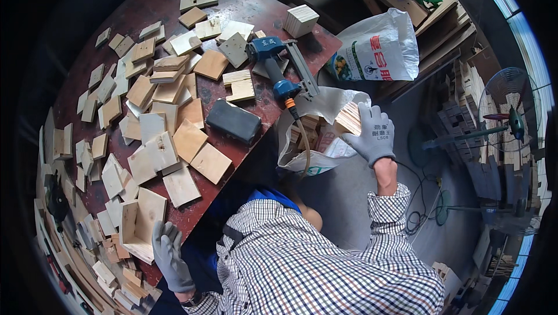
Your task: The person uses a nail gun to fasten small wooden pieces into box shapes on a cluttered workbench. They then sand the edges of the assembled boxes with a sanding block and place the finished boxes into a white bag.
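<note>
Pale wooden box (150, 207) | panels joined, one side open | on tabletop (250, 4), near edge, beside left hand (171, 257) | striped wooden block (349, 118) | tilted, in right hand (375, 135), at white sack (326, 101) mouth

Grey gloves (376, 136), checked shirt (319, 262), fan (515, 122) perhaps green

Right of the tabletop (256, 7), the white sack's (319, 164) lower contents lay hidden; the right hand (372, 135) concealed its own palm. At the tabletop's near edge, whether the left hand (170, 257) touched the wooden box (148, 213) was unclear. Below the tabletop, the checked shirt (325, 262) was cut off.
</note>
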`<control>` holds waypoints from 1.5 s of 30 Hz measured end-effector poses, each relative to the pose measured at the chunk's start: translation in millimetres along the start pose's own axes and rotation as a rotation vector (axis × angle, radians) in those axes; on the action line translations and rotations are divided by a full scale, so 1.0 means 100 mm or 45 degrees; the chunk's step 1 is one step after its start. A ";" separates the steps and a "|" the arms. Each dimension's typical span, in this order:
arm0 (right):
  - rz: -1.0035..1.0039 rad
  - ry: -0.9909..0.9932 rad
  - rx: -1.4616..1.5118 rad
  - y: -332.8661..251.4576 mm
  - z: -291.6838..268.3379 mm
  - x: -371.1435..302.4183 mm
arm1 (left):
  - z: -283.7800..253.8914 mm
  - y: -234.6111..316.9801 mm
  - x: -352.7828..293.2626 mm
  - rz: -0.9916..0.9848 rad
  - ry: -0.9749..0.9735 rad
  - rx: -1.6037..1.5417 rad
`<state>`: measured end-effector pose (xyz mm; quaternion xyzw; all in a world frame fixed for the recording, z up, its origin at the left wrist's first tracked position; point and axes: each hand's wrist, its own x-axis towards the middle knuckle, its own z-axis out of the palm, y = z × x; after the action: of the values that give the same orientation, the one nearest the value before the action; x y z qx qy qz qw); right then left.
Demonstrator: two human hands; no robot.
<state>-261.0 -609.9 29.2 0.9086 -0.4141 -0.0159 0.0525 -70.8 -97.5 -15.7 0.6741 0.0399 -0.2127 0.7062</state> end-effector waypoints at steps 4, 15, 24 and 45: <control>-0.150 -0.307 -0.055 0.00 0.52 0.17 | -0.20 -0.17 -0.16 -0.087 0.125 0.002; -0.179 -1.052 -0.073 0.36 3.55 1.23 | 0.10 -0.13 -0.24 -0.072 -0.047 -0.028; -0.536 -1.499 -0.308 0.55 2.11 1.01 | -0.22 -0.28 -0.45 -0.122 0.143 -0.165; -0.546 -0.400 -0.359 1.26 1.43 -0.20 | -0.20 -0.15 -0.16 0.004 0.038 -0.068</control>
<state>-379.1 -688.6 -99.7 0.9455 -0.2095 -0.2245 0.1088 -86.6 -74.4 -26.2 0.6583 0.0551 -0.2005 0.7235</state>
